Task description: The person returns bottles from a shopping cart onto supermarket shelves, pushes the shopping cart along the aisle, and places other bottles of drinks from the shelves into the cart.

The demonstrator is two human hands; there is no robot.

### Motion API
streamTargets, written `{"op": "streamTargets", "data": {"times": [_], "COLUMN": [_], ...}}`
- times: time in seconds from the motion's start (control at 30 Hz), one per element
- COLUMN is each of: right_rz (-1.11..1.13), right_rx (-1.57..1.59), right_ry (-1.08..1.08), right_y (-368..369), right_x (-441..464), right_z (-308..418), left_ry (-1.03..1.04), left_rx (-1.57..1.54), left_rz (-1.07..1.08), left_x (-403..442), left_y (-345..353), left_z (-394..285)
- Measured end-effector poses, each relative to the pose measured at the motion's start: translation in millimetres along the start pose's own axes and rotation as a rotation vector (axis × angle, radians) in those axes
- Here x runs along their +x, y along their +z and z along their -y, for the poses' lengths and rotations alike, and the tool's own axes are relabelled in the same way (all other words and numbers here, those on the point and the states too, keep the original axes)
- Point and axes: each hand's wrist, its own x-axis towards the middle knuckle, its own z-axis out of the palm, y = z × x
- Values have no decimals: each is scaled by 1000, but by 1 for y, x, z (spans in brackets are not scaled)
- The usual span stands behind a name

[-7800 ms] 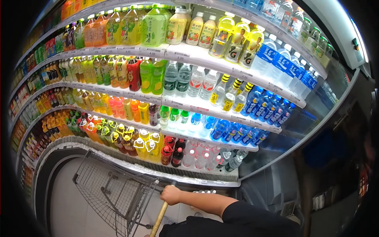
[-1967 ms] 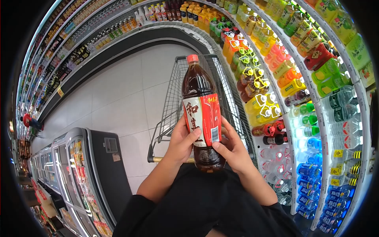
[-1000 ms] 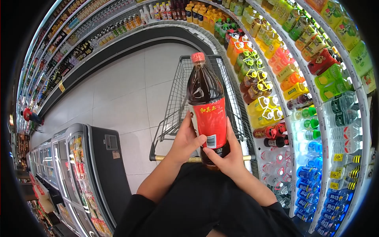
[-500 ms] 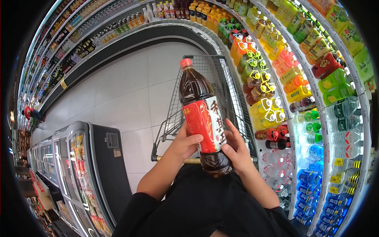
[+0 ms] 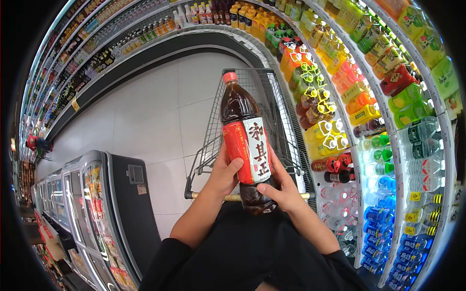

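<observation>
A large plastic drink bottle (image 5: 246, 140) with dark brown liquid, a red cap and a red-and-white label stands nearly upright before me, above the cart handle. My left hand (image 5: 226, 169) grips its left side, thumb lying on the red part of the label. On the lower right side, my right hand (image 5: 279, 186) is wrapped round it with the thumb near the label's bottom edge. The fingers behind the bottle are mostly hidden. Large black characters on the white label panel face me. Behind the bottle is a wire shopping cart (image 5: 213, 131).
Shelves of colourful drink bottles (image 5: 364, 114) rise close on my right. More bottle shelves (image 5: 141, 36) curve along the far side and left. A dark-sided freezer cabinet (image 5: 130, 194) stands at lower left. Far left is a person in red (image 5: 33, 141). Grey tiled floor (image 5: 145, 111) lies between.
The bottle has been turned about its length, bringing the white label panel round to face me. It is slightly more upright, and my right hand has shifted a little left with it.
</observation>
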Motion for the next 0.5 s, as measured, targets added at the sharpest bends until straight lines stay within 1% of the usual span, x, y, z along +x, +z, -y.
{"op": "streamTargets", "data": {"times": [0.07, 0.13, 0.17, 0.2, 0.27, 0.5], "right_rz": [-9, -29, -47, -47, -58, -92], "right_rx": [-15, -198, -254, -254, -383, -436], "right_ry": [-34, -39, -104, -99, -119, -58], "right_y": [-1, -1, 4, 5, 8, 15], "right_x": [2, -2, 0, -1, -1, -7], "right_z": [-1, -2, -2, -1, 4, 8], "left_ry": [-22, -42, -31, -19, -23, -42], "left_rx": [21, 7, 59, 111, 85, 81], "left_rz": [-20, -5, -14, -23, -21, -9], "left_x": [0, 0, 2, 1, 1, -2], "left_y": [2, 6, 8, 10, 5, 8], "left_z": [-5, -12, -13, -13, -9, -12]}}
